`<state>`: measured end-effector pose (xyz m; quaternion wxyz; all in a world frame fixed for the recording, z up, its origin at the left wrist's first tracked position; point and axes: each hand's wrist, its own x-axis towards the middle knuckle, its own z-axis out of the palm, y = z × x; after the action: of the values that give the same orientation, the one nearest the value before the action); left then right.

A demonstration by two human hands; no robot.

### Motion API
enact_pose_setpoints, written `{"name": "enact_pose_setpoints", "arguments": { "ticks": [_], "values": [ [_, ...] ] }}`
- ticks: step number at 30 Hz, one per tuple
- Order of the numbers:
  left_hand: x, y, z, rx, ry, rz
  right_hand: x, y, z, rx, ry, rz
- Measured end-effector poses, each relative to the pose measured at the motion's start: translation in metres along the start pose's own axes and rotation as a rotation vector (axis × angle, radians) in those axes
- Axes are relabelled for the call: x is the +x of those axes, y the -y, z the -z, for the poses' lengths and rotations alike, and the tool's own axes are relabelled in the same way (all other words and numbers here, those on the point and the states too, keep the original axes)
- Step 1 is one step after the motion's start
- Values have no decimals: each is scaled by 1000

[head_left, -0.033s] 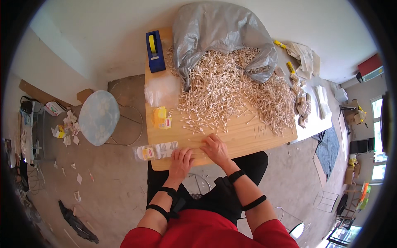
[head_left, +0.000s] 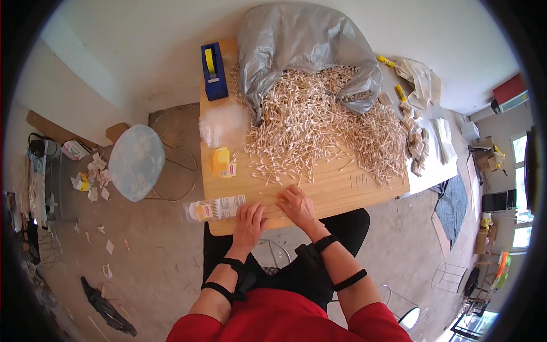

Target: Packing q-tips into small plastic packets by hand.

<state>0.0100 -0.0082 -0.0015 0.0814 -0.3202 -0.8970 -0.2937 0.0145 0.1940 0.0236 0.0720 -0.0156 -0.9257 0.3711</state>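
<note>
Mostly, the cotton swabs (head_left: pixel 296 119) lay in a wide, loose heap over the middle and far part of the wooden counter (head_left: pixel 336 196), with a few strays scattered toward the near side. A clear packet (head_left: pixel 219 208) with a yellow label and a row of swabs lay flat at the near left corner, its left end reaching past the counter's edge.

The left hand (head_left: pixel 249 222) rested at the near edge, just beside the packet's right end, its fingers bent and close together; whether they gripped anything could not be told. The right hand (head_left: pixel 296 206) was near it on the right, held low over the counter with the fingers curled in toward the thumb in a narrow shape; whether a swab was pinched there was too small to tell.

Beyond the packet lay some yellow cards (head_left: pixel 221 162), and past those a stack of clear plastic sleeves (head_left: pixel 225 125). A blue tape dispenser (head_left: pixel 215 80) with yellow tape stood at the far left corner. A big gray plastic bag (head_left: pixel 307 40) lay open at the back, its mouth over the heap. To the right, small bundles (head_left: pixel 419 145) were piled on a white surface (head_left: pixel 436 181). Left of the counter stood a round, pale stool (head_left: pixel 137 162), with paper scraps (head_left: pixel 97 171) on the floor beyond it.
</note>
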Motion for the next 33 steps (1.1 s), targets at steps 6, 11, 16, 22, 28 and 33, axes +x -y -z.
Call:
{"name": "enact_pose_setpoints", "arguments": {
  "ticks": [6,11,16,22,28,33],
  "values": [
    [2,1,1,120,112,-60,-16,2,-11,-54,41,29],
    [-6,4,-5,140,131,-88,23,22,-22,-38,-177,-178],
    [-2,2,-3,101,120,-88,45,2,-33,-246,-156,8],
    [-4,4,-3,97,102,-83,21,-11,-13,-146,30,79],
    [-1,5,-2,111,114,-96,28,12,-14,-138,-80,4],
    [-2,4,-4,123,93,-89,37,14,-21,-37,-301,-228]
  ]
}}
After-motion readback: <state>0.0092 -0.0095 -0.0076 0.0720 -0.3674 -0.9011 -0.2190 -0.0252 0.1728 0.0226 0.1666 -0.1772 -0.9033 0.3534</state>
